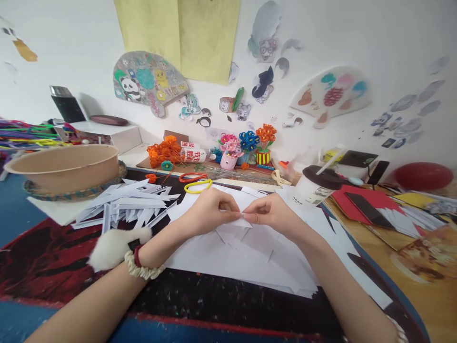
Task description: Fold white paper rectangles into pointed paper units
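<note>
My left hand (210, 209) and my right hand (271, 212) meet at the middle of the table, both pinched on a small folded piece of white paper (235, 226). The fingertips of both hands press its top edge. Under it lie larger white paper sheets (250, 262) on a dark red and black mat (53, 262). My left wrist wears a fluffy white pompom band (114, 245) and a scrunchie.
A heap of cut white paper strips (124, 205) lies left, behind it a tan bowl (67, 166). Orange scissors (193, 176) and a yellow loop (198, 186) lie behind my hands. A lidded cup (317, 186), red paper (360, 202), and paper flowers (246, 143) stand further back.
</note>
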`<action>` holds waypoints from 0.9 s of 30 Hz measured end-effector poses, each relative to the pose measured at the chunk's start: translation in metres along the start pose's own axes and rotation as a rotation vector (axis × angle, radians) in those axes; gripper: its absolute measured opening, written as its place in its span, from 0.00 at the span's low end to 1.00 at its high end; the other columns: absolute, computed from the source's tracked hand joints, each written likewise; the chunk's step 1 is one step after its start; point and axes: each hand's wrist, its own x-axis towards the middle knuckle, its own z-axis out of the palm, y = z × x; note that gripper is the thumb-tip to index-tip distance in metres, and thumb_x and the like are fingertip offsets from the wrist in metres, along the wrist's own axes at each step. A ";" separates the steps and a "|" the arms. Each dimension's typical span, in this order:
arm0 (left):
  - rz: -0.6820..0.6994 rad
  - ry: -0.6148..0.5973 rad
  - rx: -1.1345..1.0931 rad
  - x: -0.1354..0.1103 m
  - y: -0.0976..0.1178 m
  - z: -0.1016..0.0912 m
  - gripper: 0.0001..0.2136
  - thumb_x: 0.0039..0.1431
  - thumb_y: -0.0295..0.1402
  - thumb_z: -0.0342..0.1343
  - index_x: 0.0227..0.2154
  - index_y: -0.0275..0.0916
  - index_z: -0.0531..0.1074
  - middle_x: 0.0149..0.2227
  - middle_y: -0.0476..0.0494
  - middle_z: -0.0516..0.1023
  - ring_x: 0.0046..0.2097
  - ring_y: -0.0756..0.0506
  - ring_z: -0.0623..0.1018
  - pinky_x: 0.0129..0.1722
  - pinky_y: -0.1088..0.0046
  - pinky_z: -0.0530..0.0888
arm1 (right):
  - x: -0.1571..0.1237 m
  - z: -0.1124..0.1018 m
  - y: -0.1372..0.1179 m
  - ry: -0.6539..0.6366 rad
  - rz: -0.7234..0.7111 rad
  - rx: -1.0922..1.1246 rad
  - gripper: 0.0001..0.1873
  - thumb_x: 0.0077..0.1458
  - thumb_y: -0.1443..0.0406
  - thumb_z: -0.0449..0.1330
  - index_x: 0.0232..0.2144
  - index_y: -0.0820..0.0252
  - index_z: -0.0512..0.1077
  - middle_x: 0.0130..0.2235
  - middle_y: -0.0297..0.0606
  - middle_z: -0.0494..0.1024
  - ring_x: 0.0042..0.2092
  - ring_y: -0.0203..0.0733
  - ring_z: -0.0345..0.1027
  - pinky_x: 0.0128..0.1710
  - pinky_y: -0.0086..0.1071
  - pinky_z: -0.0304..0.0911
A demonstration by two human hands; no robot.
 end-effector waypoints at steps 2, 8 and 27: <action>0.024 -0.002 0.001 0.001 -0.002 -0.001 0.05 0.52 0.30 0.60 0.25 0.34 0.77 0.22 0.49 0.76 0.25 0.52 0.71 0.27 0.78 0.66 | 0.000 -0.002 0.000 -0.010 0.005 0.009 0.07 0.43 0.62 0.69 0.26 0.60 0.80 0.26 0.37 0.80 0.28 0.38 0.69 0.31 0.31 0.66; 0.057 -0.018 0.020 0.002 -0.008 -0.003 0.04 0.52 0.29 0.59 0.26 0.35 0.77 0.24 0.49 0.78 0.27 0.52 0.72 0.28 0.78 0.65 | 0.001 -0.004 0.004 -0.005 0.055 0.015 0.14 0.40 0.58 0.71 0.28 0.61 0.80 0.27 0.39 0.80 0.29 0.39 0.71 0.33 0.34 0.68; 0.099 0.050 0.006 0.002 -0.003 0.006 0.09 0.55 0.34 0.59 0.24 0.35 0.75 0.24 0.49 0.76 0.28 0.51 0.71 0.29 0.77 0.65 | -0.001 -0.004 0.005 0.029 -0.086 0.037 0.14 0.42 0.55 0.69 0.21 0.59 0.77 0.22 0.36 0.77 0.26 0.38 0.69 0.29 0.33 0.67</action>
